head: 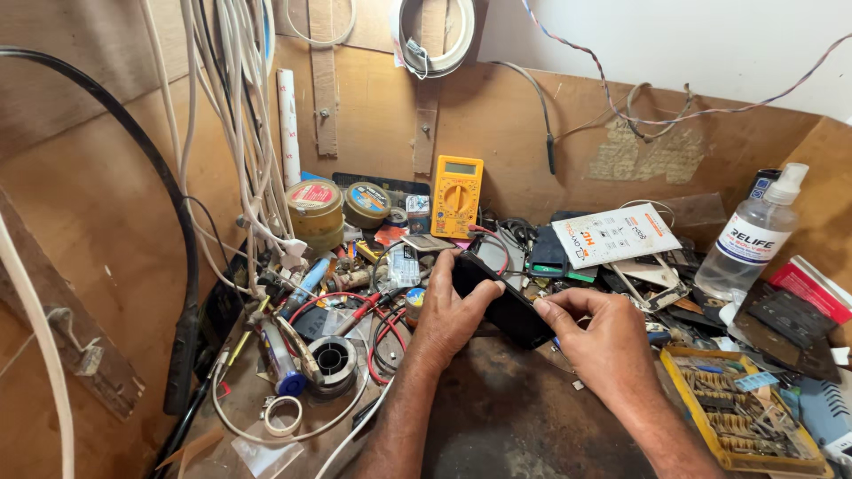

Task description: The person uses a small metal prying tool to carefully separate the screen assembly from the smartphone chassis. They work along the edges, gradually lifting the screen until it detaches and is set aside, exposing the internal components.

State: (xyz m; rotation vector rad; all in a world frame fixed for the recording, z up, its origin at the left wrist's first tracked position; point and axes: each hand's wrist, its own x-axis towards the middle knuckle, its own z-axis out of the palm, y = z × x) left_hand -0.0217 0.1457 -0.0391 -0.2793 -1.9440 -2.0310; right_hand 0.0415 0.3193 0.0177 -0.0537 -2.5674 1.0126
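Note:
A black mobile phone (501, 302) is held slightly above the dark worn bench top (515, 408), tilted, between both hands. My left hand (448, 310) grips its upper left end with the thumb over the edge. My right hand (603, 341) pinches its lower right end; a small blue-tipped item shows under the fingers, too hidden to identify. Red and black probe leads (382, 324) lie just left of my left hand.
A yellow multimeter (456, 195) leans on the back board. Tape rolls (315, 208), a solder spool (333, 359), a clear spray bottle (753, 235), a yellow parts tray (737, 404), a white package (615, 234) and hanging white cables (240, 133) crowd around.

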